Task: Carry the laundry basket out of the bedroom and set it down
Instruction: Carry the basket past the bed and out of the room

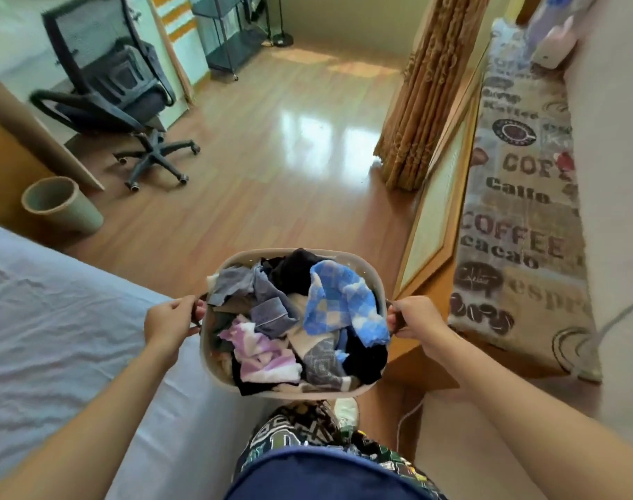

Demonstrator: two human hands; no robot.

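A beige laundry basket (379, 279) hangs in the air in front of my body, above the wooden floor. It is heaped with clothes, among them a blue checked towel (344, 301) and a purple-and-white cloth (261, 350). My left hand (171, 319) is closed around the dark handle on the basket's left side. My right hand (416, 317) grips the handle on its right side. Both arms reach forward from the bottom corners.
A bed with a pale sheet (55, 319) lies at my left. A low wooden bench with a coffee-print mat (520, 218) runs along the right. Ahead stand a black office chair (120, 102), a beige bin (59, 207), a brown curtain (427, 92) and a black rack (232, 34).
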